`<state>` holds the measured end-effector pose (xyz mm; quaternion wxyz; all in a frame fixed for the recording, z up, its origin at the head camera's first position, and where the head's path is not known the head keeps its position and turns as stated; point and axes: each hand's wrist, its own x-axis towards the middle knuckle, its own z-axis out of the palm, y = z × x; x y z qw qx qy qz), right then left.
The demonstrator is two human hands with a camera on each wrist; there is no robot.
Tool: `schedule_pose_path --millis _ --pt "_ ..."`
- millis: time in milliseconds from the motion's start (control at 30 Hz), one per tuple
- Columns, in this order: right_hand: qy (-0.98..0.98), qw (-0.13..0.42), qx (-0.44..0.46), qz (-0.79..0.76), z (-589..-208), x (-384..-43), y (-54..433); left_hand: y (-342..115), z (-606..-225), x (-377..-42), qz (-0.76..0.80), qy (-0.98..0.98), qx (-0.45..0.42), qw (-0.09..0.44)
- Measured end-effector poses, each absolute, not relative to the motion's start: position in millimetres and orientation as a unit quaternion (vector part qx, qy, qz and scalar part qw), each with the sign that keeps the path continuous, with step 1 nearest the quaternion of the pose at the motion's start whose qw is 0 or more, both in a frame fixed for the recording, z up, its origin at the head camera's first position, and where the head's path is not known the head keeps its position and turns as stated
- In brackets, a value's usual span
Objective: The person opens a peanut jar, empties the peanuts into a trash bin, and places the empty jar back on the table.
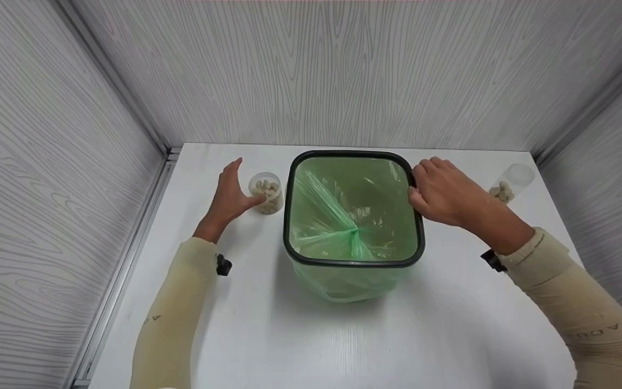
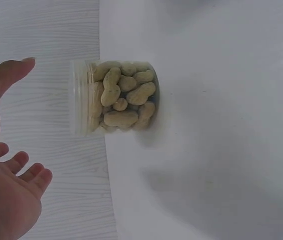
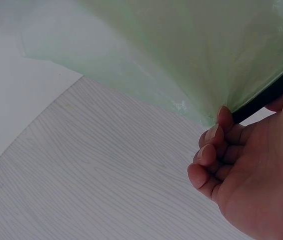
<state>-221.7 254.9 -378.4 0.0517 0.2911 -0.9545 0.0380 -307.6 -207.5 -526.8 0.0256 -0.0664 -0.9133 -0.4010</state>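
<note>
In the middle of the table stands a trash bin with a black rim (image 1: 354, 263) and a green plastic bag (image 1: 343, 216) lining it, gathered into a knot-like bunch inside. My right hand (image 1: 443, 192) grips the rim at the right side, fingers curled over it; in the right wrist view the fingertips (image 3: 207, 154) meet the bag beside the dark rim. To the left of the bin, a clear jar of peanuts (image 2: 121, 97) stands upright. Next to it my left hand (image 1: 230, 197) is spread, thumb and fingers apart, the thumb overlapping the jar in the head view.
A second clear jar (image 1: 519, 175) with some peanuts in it stands at the back right, partly behind my right wrist. White wood-grained panels (image 1: 311, 70) enclose the white table (image 1: 332, 346) at the back and on both sides.
</note>
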Motion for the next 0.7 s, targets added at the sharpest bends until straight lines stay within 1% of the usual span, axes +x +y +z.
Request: schedule_pose_path --millis 400,700 --pt "-0.957 0.043 0.285 0.040 -379.8 -220.7 253.6 -207.1 -551.7 -311.6 -0.432 -0.901 -0.020 -0.030" --pt "-0.955 0.043 0.290 0.035 -378.7 -218.5 254.3 -201.3 -564.8 -314.4 -0.464 -0.885 -0.002 -0.038"
